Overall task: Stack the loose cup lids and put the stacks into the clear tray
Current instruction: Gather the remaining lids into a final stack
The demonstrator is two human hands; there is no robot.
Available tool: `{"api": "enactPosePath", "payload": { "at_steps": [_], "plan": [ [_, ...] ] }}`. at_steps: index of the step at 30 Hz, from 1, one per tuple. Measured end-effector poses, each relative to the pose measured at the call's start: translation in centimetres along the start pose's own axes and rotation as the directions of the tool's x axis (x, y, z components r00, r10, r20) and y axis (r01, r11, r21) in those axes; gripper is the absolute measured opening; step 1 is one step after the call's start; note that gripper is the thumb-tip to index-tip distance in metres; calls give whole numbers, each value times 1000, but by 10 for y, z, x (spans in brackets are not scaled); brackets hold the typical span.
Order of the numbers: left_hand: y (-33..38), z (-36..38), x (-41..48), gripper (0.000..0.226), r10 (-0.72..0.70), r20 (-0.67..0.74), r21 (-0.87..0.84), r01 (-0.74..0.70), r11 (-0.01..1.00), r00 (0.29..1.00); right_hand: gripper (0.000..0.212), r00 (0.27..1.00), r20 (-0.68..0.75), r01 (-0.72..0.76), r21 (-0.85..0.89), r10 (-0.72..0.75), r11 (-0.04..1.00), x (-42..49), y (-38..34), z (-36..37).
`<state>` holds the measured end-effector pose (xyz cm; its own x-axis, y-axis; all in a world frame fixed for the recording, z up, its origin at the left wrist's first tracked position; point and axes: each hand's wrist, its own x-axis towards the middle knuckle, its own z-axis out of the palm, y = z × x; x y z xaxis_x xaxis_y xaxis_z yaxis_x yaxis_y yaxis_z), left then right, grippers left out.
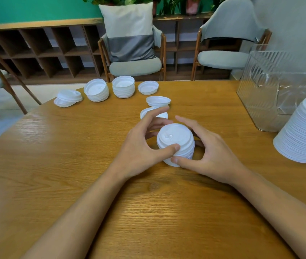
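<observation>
Both hands close around a short stack (174,139) of white lids held between them, its base down at the table (64,165), though whether it touches the wood is unclear. The left hand (141,146) curves round the stack's left side. Its thumb presses on the near face and its fingers bend toward the far side, the forefinger lifted clear above. The right hand (211,152) cups the right side, its thumb touching the stack's base just below the left thumb and its fingers curled behind. Just beyond the left fingers lies a single lid (146,112), partly hidden by them, with a second lid (157,100) just past it. Farther beyond the hands sits a row: an upturned lid (147,87), an upright stack (123,86), a tilted stack (96,90) and, farthest to the left, a loose pile (67,98). Well to the right of the right hand and farther back stands the clear tray (256,90). Nearer than the tray, at the right edge, a tall stack (303,131) leans, partly cut off.
</observation>
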<state>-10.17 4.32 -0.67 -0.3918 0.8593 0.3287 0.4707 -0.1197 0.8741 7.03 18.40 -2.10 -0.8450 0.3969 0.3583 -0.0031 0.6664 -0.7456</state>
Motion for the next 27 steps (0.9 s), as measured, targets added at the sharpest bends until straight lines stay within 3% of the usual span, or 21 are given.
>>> {"api": "enactPosePath", "payload": {
  "at_steps": [8, 23, 25, 27],
  "plan": [
    [-4, 1, -1, 82, -19, 95, -55, 24, 998, 995, 83, 1000, 18, 16, 0, -16, 1000, -2, -1, -3],
    [-8, 8, -2, 90, -20, 113, 22, 18, 1000, 993, 96, 999, 40, 5, -31, -4, 1000, -2, -2, -6],
    [-6, 6, -2, 81, 0, 123, 17, -2, 1000, 992, 94, 1000, 31, 5, -59, -3, 998, -2, -1, -6],
    [-5, -2, 1, 58, 6, 63, -38, -3, 999, 998, 91, 1000, 18, 4, -95, -2, 995, -2, -1, -5]
  ]
}}
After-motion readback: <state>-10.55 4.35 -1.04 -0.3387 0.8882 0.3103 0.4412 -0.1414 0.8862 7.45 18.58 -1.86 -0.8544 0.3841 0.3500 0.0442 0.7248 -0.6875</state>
